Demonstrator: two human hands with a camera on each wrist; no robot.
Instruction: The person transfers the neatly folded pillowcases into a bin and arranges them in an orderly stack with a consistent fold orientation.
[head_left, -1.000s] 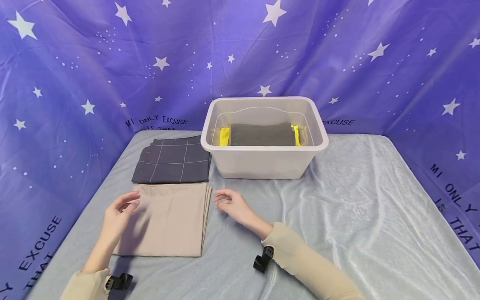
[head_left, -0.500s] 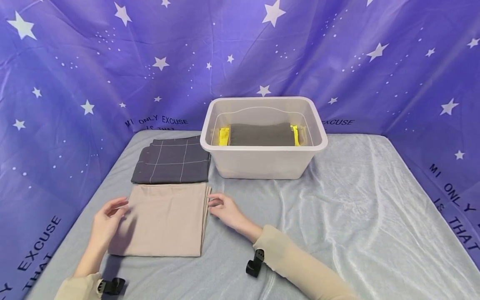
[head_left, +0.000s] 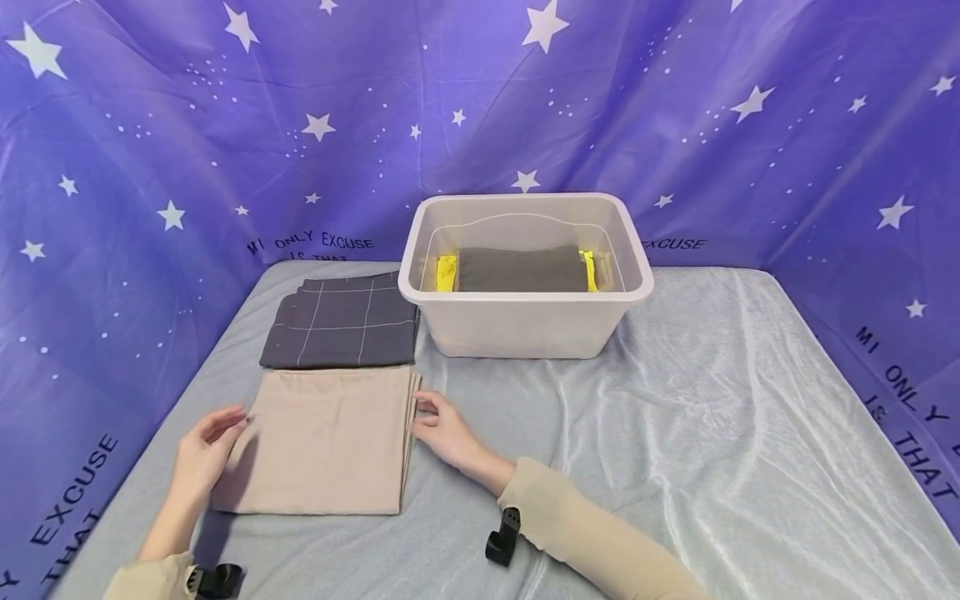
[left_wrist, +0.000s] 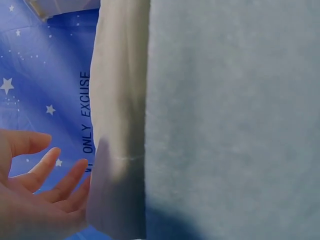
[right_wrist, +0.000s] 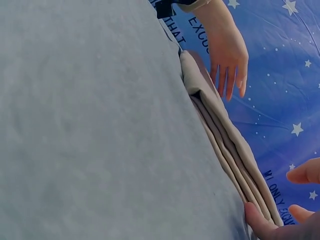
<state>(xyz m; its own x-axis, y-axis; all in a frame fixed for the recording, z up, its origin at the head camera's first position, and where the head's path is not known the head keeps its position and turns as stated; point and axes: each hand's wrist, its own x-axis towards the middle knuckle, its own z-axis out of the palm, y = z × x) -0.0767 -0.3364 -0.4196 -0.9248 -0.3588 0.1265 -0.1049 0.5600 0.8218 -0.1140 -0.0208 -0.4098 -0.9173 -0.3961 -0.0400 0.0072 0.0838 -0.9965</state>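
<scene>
A folded beige cloth [head_left: 322, 450] lies flat on the table, its stacked layers showing along the right side. My left hand [head_left: 201, 452] is at its left edge, fingers loosely bent and holding nothing; the left wrist view shows these fingers [left_wrist: 65, 187] spread apart beside the cloth [left_wrist: 120, 100]. On the other side, my right hand [head_left: 447, 435] has its fingertips right at the layered edge. The right wrist view shows one finger [right_wrist: 257, 220] low against the folds [right_wrist: 230, 145], with the other fingers raised apart from them.
Behind the beige cloth lies a folded dark checked cloth [head_left: 345, 323]. A light plastic tub [head_left: 525, 327] stands at the back, holding a dark grey folded cloth [head_left: 521, 271] and yellow items [head_left: 446, 273]. A starry purple curtain [head_left: 480, 100] surrounds the velvety grey table cover [head_left: 712, 417].
Both hands have moved left and down toward the person. The left hand went from over the beige cloth to its left edge; the right hand came up to its right edge.
</scene>
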